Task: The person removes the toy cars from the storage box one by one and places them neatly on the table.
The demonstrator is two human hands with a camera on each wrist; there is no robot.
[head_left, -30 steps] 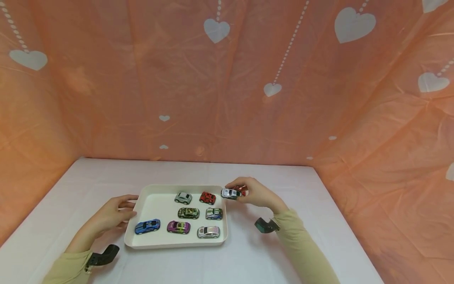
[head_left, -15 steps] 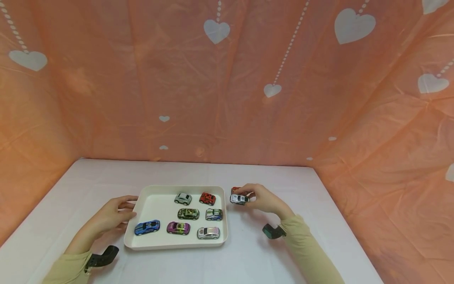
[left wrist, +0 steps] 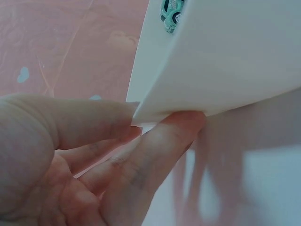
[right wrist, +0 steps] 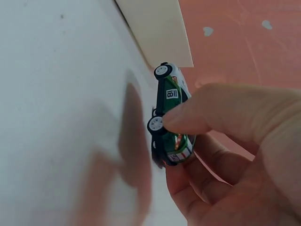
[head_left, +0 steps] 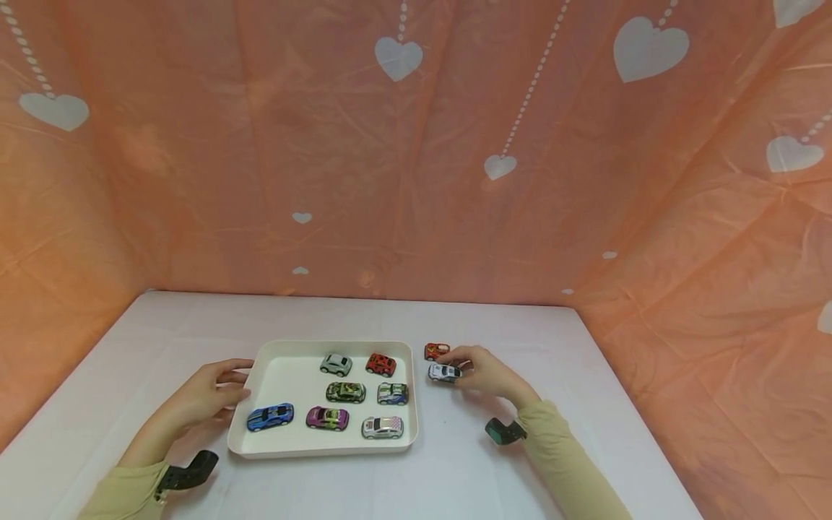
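My left hand [head_left: 201, 396] is at the left side of a white tray [head_left: 292, 377], and in the left wrist view its thumb and fingers pinch the tray's rim [left wrist: 183, 94]. Right of the tray, my right hand [head_left: 490, 377] holds a small toy car [head_left: 445, 373] between thumb and fingers. That car looks white and dark in the head view; in the right wrist view its side is green with the number 18 [right wrist: 172, 93]. Its shadow falls beside it on the table. Just behind it, a red-orange toy car [head_left: 436, 351] rests on the table.
Several toy cars stand in the tray: a grey one [head_left: 336, 364], a red one [head_left: 380, 365], a camouflage one [head_left: 346, 391], a blue-green striped one [head_left: 393, 393], a blue one [head_left: 270, 417], a purple one [head_left: 328, 418] and a silver one [head_left: 383, 427]. An orange curtain [head_left: 416, 238] hangs behind.
My right hand has moved from the tray's back right corner rightward and toward me, carrying the white toy car. The red-orange car now shows uncovered on the table. The left hand stays put.
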